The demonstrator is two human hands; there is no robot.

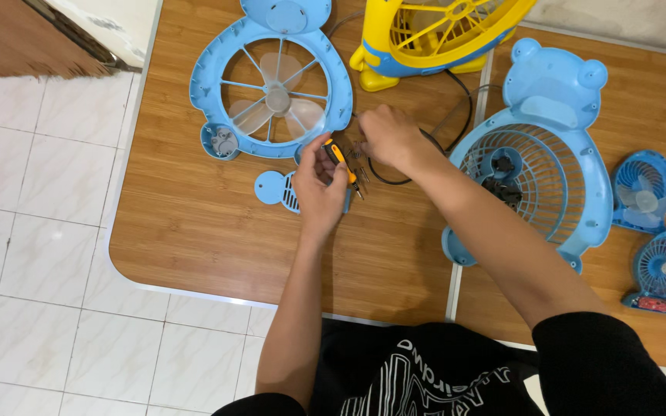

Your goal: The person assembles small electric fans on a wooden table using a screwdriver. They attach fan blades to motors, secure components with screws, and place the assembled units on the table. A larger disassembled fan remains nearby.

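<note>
The left hand (319, 185) holds a small orange screwdriver (339, 158). The right hand (388, 137) pinches down on tiny screws (361, 151) at its 9 o'clock, beside the black cord (395, 179). The blue fan shell (271, 85) lies at 11 o'clock. Best to pick one screw slowly, so none roll away.

Prob. a home room used as a small repair spot, not a proper workshop: white tiled floor (40, 192), two wood-look folding tables (194, 223) pushed together, w/ cartoon-shaped plastic fans (556, 154) in blue and yellow lying opened up, plus smaller blue fans (645, 189) at the edge.
</note>
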